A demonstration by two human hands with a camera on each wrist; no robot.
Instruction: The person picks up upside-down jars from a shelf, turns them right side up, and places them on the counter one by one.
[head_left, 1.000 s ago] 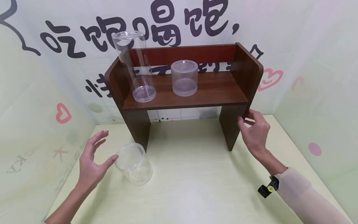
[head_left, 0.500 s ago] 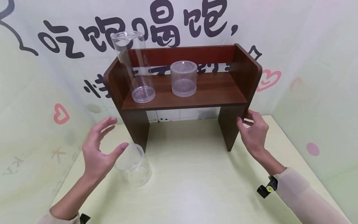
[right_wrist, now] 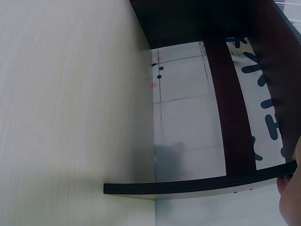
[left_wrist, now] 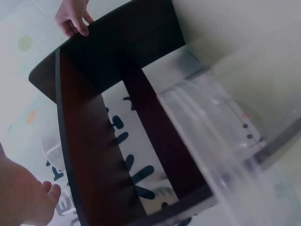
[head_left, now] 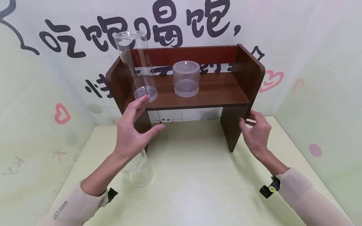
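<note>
My left hand point(head_left: 142, 121) is raised with fingers spread and holds nothing. It hangs in front of the left leg of the dark wooden shelf point(head_left: 198, 102), its fingertips just below the tall clear cylinder point(head_left: 137, 62) standing on the shelf's left end. A short clear jar point(head_left: 186, 78) stands mid-shelf. Another clear jar point(head_left: 139, 174) sits on the table, partly hidden behind my left wrist. My right hand point(head_left: 246, 118) grips the front edge of the shelf's right side panel, and its fingers point(left_wrist: 73, 21) curl over that panel. A blurred clear container point(left_wrist: 211, 141) fills the left wrist view.
The shelf stands on a pale yellow-green table point(head_left: 198, 182) against a wall with black lettering point(head_left: 141, 28) and pink hearts. Light walls close in on the left and right sides. Table surface point(right_wrist: 70, 94) runs under the shelf between its legs.
My left hand has risen from beside the jar on the table, moving up and right to the shelf's left front edge. The right hand has stayed on the right side panel.
</note>
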